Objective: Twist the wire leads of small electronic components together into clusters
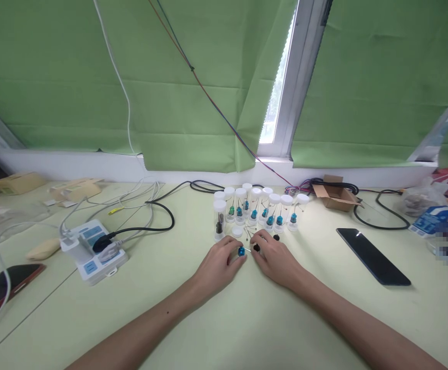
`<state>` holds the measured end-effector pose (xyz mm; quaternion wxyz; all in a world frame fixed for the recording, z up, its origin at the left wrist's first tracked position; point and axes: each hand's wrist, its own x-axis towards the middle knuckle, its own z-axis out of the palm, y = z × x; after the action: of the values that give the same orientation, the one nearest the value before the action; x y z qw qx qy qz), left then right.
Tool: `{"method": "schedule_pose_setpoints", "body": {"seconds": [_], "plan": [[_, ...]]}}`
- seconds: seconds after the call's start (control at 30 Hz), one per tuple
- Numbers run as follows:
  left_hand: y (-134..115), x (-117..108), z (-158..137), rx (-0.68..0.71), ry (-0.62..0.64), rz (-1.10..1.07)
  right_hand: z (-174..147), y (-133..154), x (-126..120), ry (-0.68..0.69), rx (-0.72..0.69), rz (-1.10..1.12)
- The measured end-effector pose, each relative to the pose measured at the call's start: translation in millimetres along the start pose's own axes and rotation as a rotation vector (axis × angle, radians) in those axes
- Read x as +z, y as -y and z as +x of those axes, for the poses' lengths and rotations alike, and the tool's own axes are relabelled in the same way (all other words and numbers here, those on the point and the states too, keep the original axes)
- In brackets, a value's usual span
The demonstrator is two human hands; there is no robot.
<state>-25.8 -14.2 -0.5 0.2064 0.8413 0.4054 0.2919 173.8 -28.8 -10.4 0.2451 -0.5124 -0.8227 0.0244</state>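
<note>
My left hand (217, 262) is closed, thumb and fingertips pinching a small blue knob-like piece (241, 251) just above the table. A thin metal pin (247, 250) sticks out from it to the right, toward my right hand (277, 259). The right fingers are bent and pressed together at the pin's end; what exactly they grip is hidden. A small black piece (257, 247) shows between the right thumb and index finger. Beyond the hands stand several clear tubes (220, 221) with white caps, holding blue, green or black pieces on thin stems. A loose white cap (237, 232) lies before them.
Another black piece (276, 237) lies past my right fingers. A dark phone (373, 257) is at the right, an open cardboard box (335, 196) behind it. To the left sit a white power strip (93, 252) with plugs and cables, and a second phone (6, 288).
</note>
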Motion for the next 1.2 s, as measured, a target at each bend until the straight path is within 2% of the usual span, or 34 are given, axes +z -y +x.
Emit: {"method": "schedule_pose_setpoints", "body": {"seconds": [0.17,0.7,0.93,1.2], "plan": [[3.1,1.1,0.8,0.021,0.004,-0.011,1.5,0.7,2.3,-0.038,0.007,0.006],[2.7,1.5,1.0,0.022,-0.006,-0.017,6.1,6.5,2.5,0.026,-0.046,0.035],[3.5,2.2,0.5,0.023,-0.005,-0.016,4.4,2.9,5.6,0.009,-0.041,0.082],[3.6,2.4,0.7,0.019,-0.007,-0.011,7.3,-2.1,2.1,-0.074,0.063,0.118]]}}
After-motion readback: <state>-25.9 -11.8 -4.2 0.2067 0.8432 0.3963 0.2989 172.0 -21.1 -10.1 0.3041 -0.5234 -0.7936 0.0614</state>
